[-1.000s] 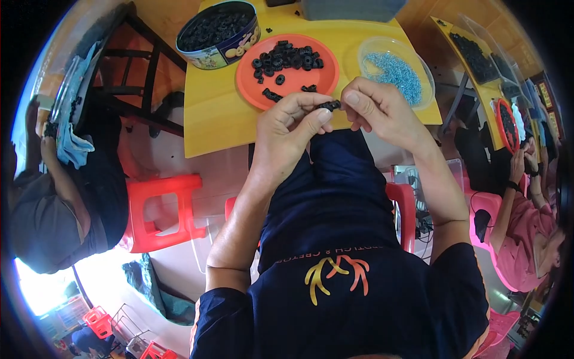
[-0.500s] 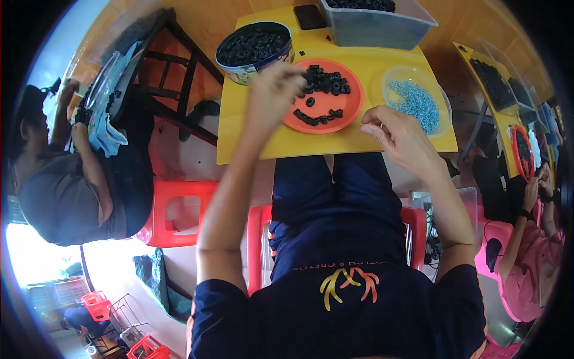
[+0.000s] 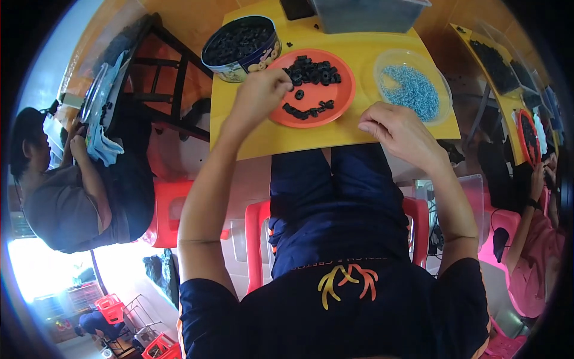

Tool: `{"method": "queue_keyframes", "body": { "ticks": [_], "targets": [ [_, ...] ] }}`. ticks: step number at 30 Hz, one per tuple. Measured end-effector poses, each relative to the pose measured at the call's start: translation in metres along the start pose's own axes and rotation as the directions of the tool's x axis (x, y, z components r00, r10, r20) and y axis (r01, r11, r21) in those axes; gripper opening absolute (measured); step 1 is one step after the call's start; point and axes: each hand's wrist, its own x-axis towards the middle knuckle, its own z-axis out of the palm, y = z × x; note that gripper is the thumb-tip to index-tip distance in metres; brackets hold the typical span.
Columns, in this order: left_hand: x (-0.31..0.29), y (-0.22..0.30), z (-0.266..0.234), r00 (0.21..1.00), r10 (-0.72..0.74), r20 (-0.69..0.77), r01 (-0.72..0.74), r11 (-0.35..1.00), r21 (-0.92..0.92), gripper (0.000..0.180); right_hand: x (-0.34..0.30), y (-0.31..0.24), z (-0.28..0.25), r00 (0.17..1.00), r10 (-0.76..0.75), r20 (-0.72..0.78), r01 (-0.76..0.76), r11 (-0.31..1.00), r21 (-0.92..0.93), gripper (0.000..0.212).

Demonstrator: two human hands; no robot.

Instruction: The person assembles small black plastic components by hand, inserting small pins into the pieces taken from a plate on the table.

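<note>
My left hand is over the left rim of a round orange plate, its thumb and fingers pinched together; whatever they hold is too small to make out. Small black ring-shaped parts are heaped on the plate's far side. One black ring lies alone near my left fingertips, and a curved row of smaller black pieces runs along the near side. Between the plate and a clear round tub of blue shiny small pieces, my right hand has its fingers curled against the thumb; their contents are hidden.
Behind my left hand stands a round tin full of black parts. A clear plastic box and a dark flat object sit at the yellow table's far edge. Other people sit to the left and right.
The whole view has shifted slightly. My left hand, blurred before, is now sharper and a little nearer to me relative to the plate. My right hand keeps nearly the same pose.
</note>
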Motion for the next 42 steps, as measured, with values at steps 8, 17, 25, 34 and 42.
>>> {"method": "queue_keyframes", "body": {
  "ticks": [8,17,25,34,42],
  "targets": [
    [-0.003,0.015,0.033,0.999,0.048,0.007,-0.047,0.923,0.382,0.02,0.013,-0.002,-0.008,1.0,-0.001,-0.023,0.001,1.0,0.004,0.021],
    [-0.015,0.004,0.02,0.977,-0.21,0.047,0.204,0.84,-0.503,0.019,0.078,0.022,0.034,0.999,-0.019,0.03,0.024,0.986,-0.164,0.018],
    [-0.06,0.024,0.011,0.963,-0.258,-0.074,0.012,0.317,-0.948,0.024,0.111,0.015,0.052,0.933,0.191,0.305,-0.06,0.918,-0.392,0.02],
    [-0.075,0.031,0.04,0.946,-0.322,-0.048,0.058,0.312,-0.948,0.026,0.113,0.017,0.082,0.992,0.098,0.084,-0.057,0.917,-0.394,0.02],
    [-0.085,0.028,0.047,0.942,-0.335,-0.001,0.122,0.348,-0.93,0.026,0.075,0.064,-0.014,0.979,0.195,-0.054,-0.202,0.939,-0.278,0.016]
  ]
}}
